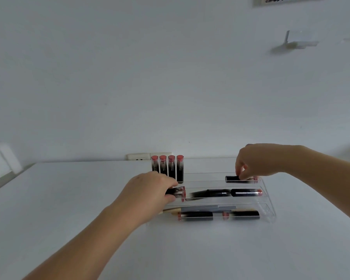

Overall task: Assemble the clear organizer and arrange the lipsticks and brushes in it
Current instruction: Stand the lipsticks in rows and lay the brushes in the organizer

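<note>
A clear stepped organizer (268, 201) sits on the white table. Several black lipsticks with pink caps stand upright (167, 168) at its back left. My left hand (150, 190) grips a lying lipstick (178, 191) at the left end of the middle tier. My right hand (253, 162) pinches another lying lipstick (233, 178) on the top tier at the right. A dark brush (208, 193) and a lipstick (247, 192) lie in the middle tier. Two lipsticks (195, 216) (241, 215) and a grey brush (208, 209) lie in the front tier.
The white table (89, 199) runs back to a white wall with a socket (138, 156) behind the organizer. A white object (0, 158) stands at the far left edge.
</note>
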{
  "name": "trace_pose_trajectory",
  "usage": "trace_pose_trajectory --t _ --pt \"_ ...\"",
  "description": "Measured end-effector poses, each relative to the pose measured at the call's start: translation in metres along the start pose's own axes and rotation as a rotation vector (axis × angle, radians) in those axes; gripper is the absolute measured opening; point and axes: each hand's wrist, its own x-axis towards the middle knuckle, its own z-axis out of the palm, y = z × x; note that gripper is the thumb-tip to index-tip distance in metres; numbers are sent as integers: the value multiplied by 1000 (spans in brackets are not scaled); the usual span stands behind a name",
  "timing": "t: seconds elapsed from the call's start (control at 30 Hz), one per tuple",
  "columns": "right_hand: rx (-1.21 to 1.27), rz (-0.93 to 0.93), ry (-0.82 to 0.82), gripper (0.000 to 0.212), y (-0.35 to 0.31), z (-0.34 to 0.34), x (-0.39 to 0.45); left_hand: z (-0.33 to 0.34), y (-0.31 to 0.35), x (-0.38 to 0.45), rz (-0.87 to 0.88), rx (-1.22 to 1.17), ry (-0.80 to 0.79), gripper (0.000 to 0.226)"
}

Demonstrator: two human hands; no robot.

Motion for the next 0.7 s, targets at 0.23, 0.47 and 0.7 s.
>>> trace_pose_trajectory --t 0.23,0.47,0.7 --pt "-49 -35 -61 9 0 1 2 3 -2 1 -22 -89 43 18" --pt "15 -42 -19 9 4 7 -4 9 -14 -14 -87 -494 275 47" --pt "391 -152 265 10 -17 -3 -24 25 -26 -25 -119 -545 427 56"
